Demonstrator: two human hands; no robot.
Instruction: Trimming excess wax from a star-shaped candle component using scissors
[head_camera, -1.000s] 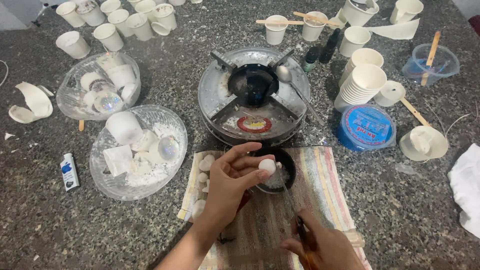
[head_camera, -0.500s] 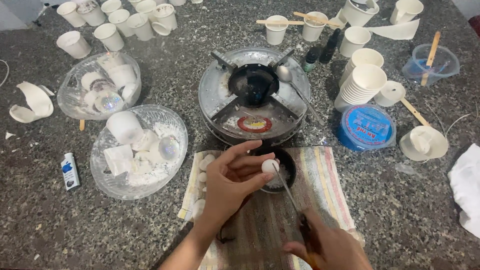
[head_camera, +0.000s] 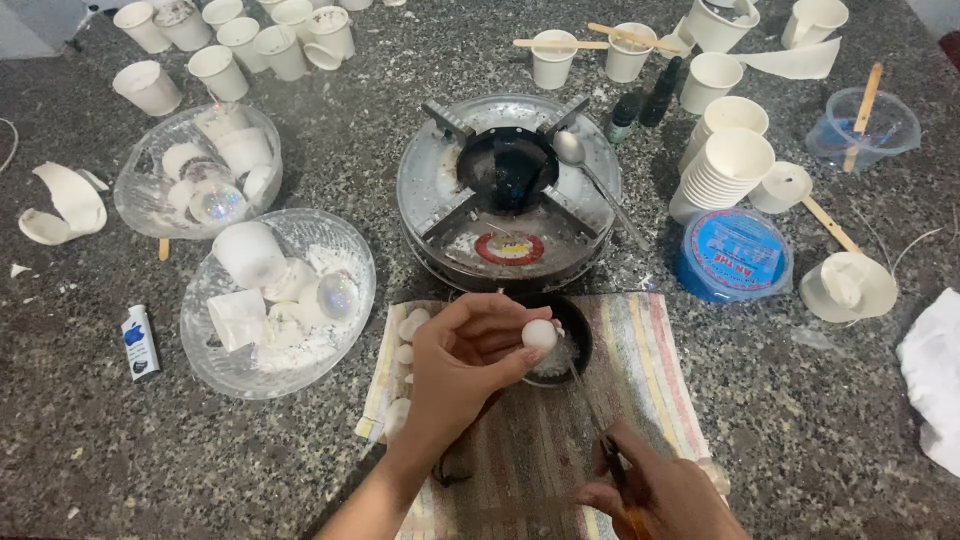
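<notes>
Small white ball (head_camera: 540, 334) pinched in left hand (head_camera: 470, 365) grip above small black bowl (head_camera: 570, 345), catching drips; right hand (head_camera: 660, 495) grip closed on thin metal tool (head_camera: 592, 415).

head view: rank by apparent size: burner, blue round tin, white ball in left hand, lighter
1. burner
2. blue round tin
3. lighter
4. white ball, held in the left hand

Lighter versus ball is close; the lighter looks longer.

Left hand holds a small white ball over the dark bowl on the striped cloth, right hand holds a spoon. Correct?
Not quite. In the head view the right hand holds a thin metal tool, not a spoon; the spoon lies on the burner. The rest stands.
</notes>
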